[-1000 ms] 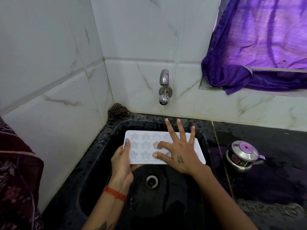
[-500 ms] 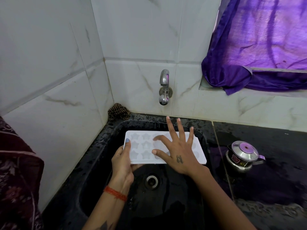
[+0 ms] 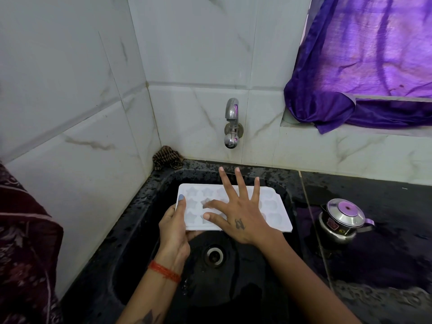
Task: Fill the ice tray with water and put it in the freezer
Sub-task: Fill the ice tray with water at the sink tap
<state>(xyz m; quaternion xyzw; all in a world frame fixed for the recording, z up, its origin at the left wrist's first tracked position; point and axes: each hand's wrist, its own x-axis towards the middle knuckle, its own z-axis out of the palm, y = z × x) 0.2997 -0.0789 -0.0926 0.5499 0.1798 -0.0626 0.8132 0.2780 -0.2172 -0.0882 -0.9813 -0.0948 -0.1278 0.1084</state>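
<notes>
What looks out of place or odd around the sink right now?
The near right corner of the white ice tray looks chipped. A crumpled brown cloth is wedged in the wet sink's back left corner. No water runs from the tap.

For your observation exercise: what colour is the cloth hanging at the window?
Purple, with a glossy sheen; the cloth shows best in the head view, upper right.

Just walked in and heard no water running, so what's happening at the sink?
A person holds a white star-mould ice tray over the black sink. The left hand grips its near-left edge; the right hand lies spread over the moulds. The tap above shows no water flowing.
</notes>
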